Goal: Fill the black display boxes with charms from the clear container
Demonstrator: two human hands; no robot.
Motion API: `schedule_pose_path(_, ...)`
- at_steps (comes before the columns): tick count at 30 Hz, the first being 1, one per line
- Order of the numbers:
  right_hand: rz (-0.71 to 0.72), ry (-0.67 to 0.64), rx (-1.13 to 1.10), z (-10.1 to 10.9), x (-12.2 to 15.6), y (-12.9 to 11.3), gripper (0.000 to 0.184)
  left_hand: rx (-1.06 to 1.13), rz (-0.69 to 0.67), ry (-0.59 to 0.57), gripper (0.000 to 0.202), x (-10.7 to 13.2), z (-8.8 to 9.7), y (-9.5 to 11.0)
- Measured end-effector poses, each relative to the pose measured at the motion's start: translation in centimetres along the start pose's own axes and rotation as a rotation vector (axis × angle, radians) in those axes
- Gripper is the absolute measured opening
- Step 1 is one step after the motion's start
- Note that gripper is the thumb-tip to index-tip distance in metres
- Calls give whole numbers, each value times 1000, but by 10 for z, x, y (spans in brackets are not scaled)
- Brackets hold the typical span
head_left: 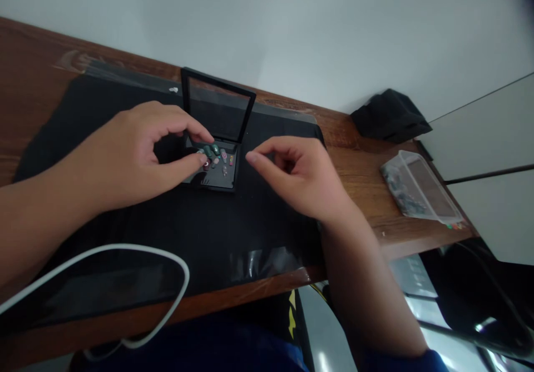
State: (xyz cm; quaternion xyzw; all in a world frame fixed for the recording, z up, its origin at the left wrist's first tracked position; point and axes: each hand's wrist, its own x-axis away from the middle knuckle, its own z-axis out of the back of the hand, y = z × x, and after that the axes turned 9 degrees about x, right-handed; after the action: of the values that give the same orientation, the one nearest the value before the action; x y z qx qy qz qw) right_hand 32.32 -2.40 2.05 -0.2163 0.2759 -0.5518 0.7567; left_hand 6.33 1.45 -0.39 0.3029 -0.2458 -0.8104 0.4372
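Observation:
A black case (236, 174) with a clear framed lid (219, 108) stands open on the dark mat. Several small decorated pieces that look like press-on nails lie in its tray, among them a green nail (215, 149), a pink nail (224, 154) and a dark red one (206, 165). My left hand (142, 147) reaches over the case's left side, thumb and index finger apart around the green nails; whether they touch cannot be seen. Just right of the case, my right hand (296, 169) holds thumb and index fingertips together; anything between them is too small to make out.
The black mat (167, 222) covers much of the wooden table (354, 177). A white cable (137, 246) loops across its front left. At right are a clear plastic box (417, 186) of small items and a black object (392, 115). A white wall rises behind.

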Motion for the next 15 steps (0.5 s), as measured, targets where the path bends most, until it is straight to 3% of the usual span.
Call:
schedule_pose_path(4, -27, 330, 7, 32, 11, 1, 27, -18, 114, -14, 40, -3, 8, -5)
schedule_pose_path(7, -120, 565, 210, 81, 31, 9, 15, -26, 167, -17, 37, -4, 12, -9)
schedule_pose_path(8, -230, 582, 334, 101, 38, 15, 11, -30, 170, -20, 36, -5, 13, -10)
schedule_pose_path(11, -736, 419, 606, 158, 52, 46, 10, -43, 173, -72, 35, -4, 14, -15)
schedule_pose_path(12, -845, 378, 717, 173, 55, 58, 8, -46, 176, -104, 35, -4, 14, -16)
schedule_pose_path(15, -939, 160, 853, 201, 61, 91, 8, -47, 167, -207, 37, -3, 13, -15)
